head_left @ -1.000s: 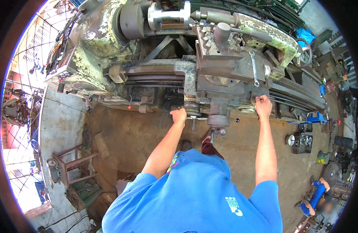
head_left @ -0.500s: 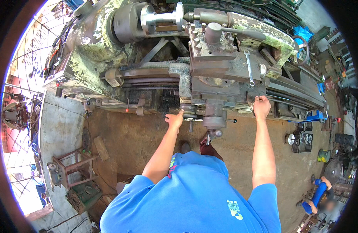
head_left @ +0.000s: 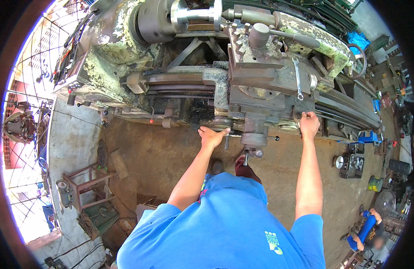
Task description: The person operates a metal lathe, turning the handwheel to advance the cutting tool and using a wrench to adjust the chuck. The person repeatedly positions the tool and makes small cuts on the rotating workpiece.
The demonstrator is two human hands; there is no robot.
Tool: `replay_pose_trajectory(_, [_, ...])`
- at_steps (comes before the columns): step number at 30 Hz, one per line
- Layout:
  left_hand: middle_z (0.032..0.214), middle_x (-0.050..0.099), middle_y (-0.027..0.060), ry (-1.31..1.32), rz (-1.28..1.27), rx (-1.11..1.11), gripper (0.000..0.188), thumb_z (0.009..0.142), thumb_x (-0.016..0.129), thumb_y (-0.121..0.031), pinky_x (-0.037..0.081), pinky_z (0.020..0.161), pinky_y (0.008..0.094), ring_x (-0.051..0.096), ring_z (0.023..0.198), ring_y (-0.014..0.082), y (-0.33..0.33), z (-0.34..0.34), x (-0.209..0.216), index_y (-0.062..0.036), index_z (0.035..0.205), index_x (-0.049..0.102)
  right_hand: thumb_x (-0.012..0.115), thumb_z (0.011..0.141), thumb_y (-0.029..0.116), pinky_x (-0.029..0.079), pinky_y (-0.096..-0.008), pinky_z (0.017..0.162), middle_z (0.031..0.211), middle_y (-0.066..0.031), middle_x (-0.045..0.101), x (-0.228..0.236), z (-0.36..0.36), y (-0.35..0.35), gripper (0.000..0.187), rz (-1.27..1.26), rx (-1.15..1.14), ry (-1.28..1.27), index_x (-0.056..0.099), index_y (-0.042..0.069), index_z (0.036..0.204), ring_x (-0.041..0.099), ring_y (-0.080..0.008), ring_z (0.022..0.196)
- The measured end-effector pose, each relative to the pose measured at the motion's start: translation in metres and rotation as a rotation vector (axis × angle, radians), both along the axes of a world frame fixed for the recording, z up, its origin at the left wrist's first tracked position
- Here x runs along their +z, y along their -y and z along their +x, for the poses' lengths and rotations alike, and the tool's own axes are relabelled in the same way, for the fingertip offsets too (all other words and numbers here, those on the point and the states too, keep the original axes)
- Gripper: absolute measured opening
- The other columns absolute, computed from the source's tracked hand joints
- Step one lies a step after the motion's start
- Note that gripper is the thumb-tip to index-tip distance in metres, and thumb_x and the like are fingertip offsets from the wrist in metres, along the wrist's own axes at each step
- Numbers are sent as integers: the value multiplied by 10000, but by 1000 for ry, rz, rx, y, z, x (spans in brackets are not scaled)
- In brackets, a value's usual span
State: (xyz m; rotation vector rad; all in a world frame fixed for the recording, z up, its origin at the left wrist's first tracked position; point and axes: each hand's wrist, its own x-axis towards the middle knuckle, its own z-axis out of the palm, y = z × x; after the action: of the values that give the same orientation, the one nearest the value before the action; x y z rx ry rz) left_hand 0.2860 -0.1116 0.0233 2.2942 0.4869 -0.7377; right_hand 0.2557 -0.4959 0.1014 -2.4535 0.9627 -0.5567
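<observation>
In front of me stands a large metal lathe with worn pale-green paint [head_left: 119, 54]. A shiny flanged workpiece [head_left: 195, 16] sits between its chuck [head_left: 158, 24] and the tailstock centre. My left hand [head_left: 211, 137] is at the carriage handwheel [head_left: 223, 123], thumb and fingers spread, thumb against or close to the wheel. At the right end of the carriage apron my right hand [head_left: 309, 124] is closed; whatever it grips is hidden beneath the fingers. Between my hands projects the cross-slide crank [head_left: 253, 151]. A combination wrench [head_left: 298, 78] lies on the carriage, right of the tool post [head_left: 259, 36].
A wooden stand [head_left: 88, 184] and a green machine housing [head_left: 99, 220] are at the left. To the right, a black crate [head_left: 352, 166] rests on the floor. Another person in blue [head_left: 365, 228] sits at the far lower right. Metal shavings lie around the lathe bed.
The lathe and both hands appear shifted slightly right in the view. My left hand has turned, its thumb now reaching right along the handwheel. My right hand keeps its place on the apron.
</observation>
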Motion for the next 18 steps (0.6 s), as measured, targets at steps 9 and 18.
replay_pose_trajectory(9, [1536, 83, 341, -16, -3, -9, 1395, 635, 741, -710, 200, 1187, 410, 91, 1465, 385, -4, 1, 4, 189, 1430, 29, 691, 816, 240, 520, -424, 713, 766, -186, 684, 1, -1, 0, 214, 33, -12, -36, 672, 27, 810, 681, -353, 764])
replay_pose_trajectory(18, [1537, 87, 338, -19, -24, 0, 1406, 629, 739, -717, 217, 1182, 396, 108, 1466, 372, -8, 1, -2, 187, 1431, 22, 689, 820, 239, 523, -424, 729, 782, -185, 689, -1, 0, 3, 216, 72, -15, -44, 681, 24, 834, 684, -355, 782])
